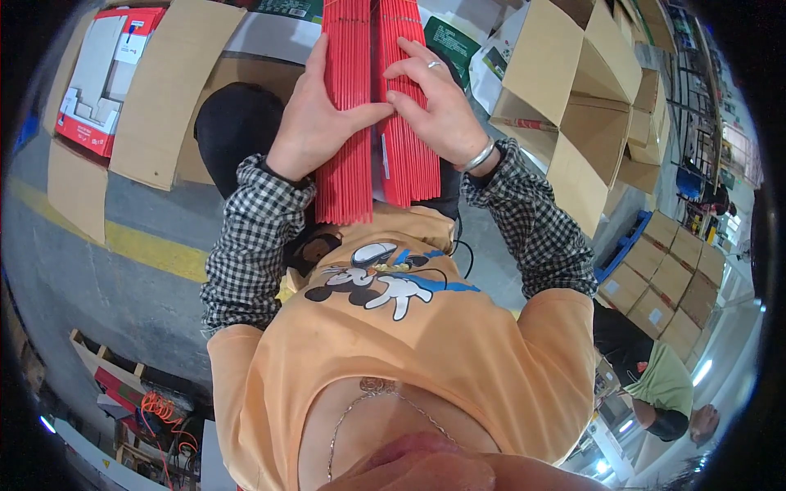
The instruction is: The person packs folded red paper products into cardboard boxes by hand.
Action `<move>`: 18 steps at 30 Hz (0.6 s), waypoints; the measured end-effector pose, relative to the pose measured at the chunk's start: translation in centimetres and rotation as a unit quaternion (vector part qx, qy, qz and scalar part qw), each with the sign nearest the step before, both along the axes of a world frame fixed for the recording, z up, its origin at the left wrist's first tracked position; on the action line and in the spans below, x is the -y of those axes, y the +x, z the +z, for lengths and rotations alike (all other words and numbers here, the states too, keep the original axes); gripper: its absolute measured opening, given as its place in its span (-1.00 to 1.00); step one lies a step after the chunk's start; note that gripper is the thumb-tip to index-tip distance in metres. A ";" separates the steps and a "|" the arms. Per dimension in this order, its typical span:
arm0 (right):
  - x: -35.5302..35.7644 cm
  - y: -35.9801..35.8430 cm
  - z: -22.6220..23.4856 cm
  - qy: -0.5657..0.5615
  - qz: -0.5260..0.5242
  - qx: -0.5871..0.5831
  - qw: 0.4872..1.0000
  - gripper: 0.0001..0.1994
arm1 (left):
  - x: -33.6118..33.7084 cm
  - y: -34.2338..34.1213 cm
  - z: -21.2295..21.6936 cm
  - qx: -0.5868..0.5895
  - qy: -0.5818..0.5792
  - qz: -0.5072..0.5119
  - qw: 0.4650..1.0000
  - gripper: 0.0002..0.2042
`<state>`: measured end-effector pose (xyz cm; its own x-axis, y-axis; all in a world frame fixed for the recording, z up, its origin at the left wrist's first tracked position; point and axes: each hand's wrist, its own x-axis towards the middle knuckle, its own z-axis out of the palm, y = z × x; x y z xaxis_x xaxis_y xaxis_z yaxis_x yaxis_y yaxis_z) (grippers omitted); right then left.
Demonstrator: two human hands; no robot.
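Note:
Two bundles of thin red sheets, perhaps flat folded cartons, lie side by side over my lap with their edges up and a narrow dark gap between them. My left hand (311,123) is closed around the left red bundle (345,176). Its fingers run along the outer side, and the thumb crosses the top to the gap. On the right red bundle (411,176), my right hand (440,110) rests with bent fingers across the top edges and its thumb at the inner edge. The two thumbs nearly meet over the gap. Both bundles' far ends leave the picture.
Left of my knee stands an open carton (168,98) beside a red and white box (102,82). Open brown cartons (594,135) stand at the right, with stacked closed cartons (667,266) beyond. A green package (450,45) lies behind my right hand. Another person (663,385) is at the lower right.

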<state>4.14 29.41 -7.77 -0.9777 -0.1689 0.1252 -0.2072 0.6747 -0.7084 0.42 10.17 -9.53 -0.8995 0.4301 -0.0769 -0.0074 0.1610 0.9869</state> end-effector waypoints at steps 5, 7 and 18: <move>0.0 -0.1 0.2 -0.018 -0.003 0.009 1.000 -0.74 | -0.4 -0.1 -0.2 -0.028 -0.071 -0.010 0.997 -0.01; 0.0 -0.1 0.0 -0.018 -0.001 0.003 1.000 -0.74 | -0.5 -0.3 -0.7 -0.033 -0.047 -0.018 0.998 -0.02; 0.1 0.4 1.3 0.060 0.037 0.033 0.997 -0.79 | 0.1 0.2 -0.4 -0.026 -0.071 0.007 0.997 -0.03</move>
<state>4.58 29.27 -6.46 -0.9672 -0.2515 0.0359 -0.2160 0.7397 -0.6373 0.64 10.06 -9.91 -0.9101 0.4047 -0.0888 0.0402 0.2996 0.9532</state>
